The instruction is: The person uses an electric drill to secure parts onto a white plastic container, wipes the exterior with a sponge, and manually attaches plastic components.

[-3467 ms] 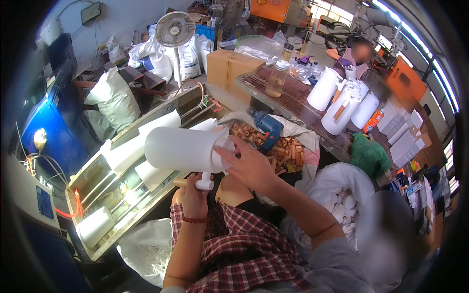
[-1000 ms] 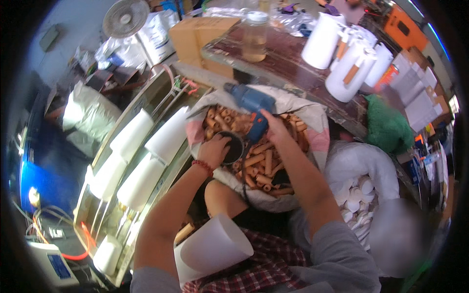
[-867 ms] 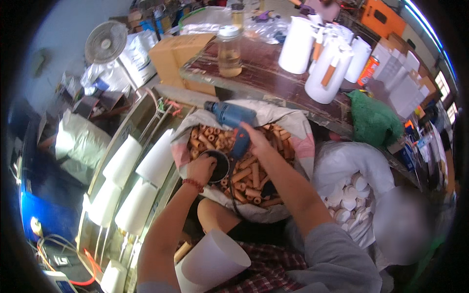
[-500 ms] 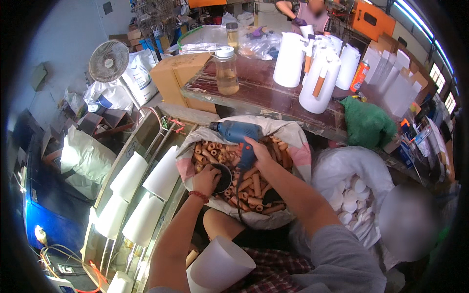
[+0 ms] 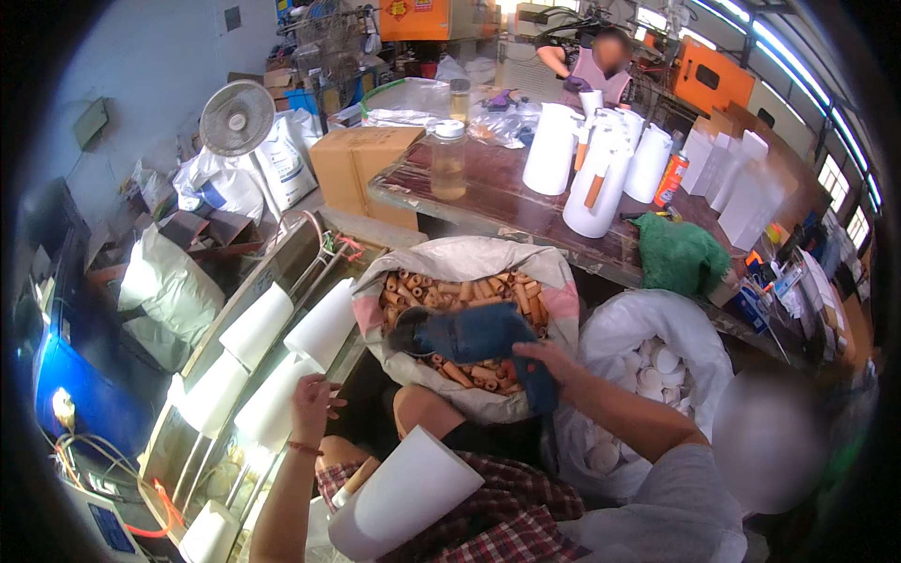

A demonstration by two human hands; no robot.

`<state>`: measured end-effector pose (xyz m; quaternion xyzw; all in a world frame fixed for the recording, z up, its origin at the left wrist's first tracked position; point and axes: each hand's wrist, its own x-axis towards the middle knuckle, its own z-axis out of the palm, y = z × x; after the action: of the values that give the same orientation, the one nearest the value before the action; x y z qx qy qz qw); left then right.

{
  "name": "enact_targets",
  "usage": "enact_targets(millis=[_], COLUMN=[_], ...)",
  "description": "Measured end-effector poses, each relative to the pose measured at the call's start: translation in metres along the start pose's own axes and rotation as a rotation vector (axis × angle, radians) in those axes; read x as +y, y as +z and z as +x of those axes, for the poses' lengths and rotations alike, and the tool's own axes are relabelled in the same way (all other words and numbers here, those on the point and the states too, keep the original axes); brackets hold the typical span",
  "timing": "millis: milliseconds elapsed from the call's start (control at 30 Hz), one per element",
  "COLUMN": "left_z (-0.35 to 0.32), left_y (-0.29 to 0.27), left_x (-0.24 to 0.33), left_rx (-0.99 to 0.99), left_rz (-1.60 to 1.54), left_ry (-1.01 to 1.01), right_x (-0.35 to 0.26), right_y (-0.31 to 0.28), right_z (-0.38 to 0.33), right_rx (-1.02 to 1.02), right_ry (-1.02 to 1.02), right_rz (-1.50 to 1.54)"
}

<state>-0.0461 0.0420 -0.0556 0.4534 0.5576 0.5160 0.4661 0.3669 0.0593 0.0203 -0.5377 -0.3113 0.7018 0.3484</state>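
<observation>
Head view: right grip (image 5: 548, 360) closed round blue drill (image 5: 483, 333); left grip (image 5: 316, 403) loosely spread, now clear of sack (image 5: 493, 408).

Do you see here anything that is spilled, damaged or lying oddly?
Nothing looks clearly spilled or broken. The one odd sight is the white vessel lying tilted on the person's lap, while the white jugs on the table stand upright. The blue drill in the right hand is blurred, so I cannot judge its condition.
</observation>
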Motion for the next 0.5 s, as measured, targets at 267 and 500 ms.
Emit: enact_targets(millis=[267,500], left_z=[-0.103,-0.129], left_y=[-0.071,-0.079], left_x=[-0.038,-0.051], left_rx=[0.306,0.334], left_rz=[-0.243,-0.461], left_ry=[-0.166,-0.311], right_x=[0.092,0.112], right_y=[0.048,0.056], right_z=[-0.008,0.004], right_rx=[-0.279,-0.268], right_ry=[0.182,0.29], right_rz=[0.009,-0.027])
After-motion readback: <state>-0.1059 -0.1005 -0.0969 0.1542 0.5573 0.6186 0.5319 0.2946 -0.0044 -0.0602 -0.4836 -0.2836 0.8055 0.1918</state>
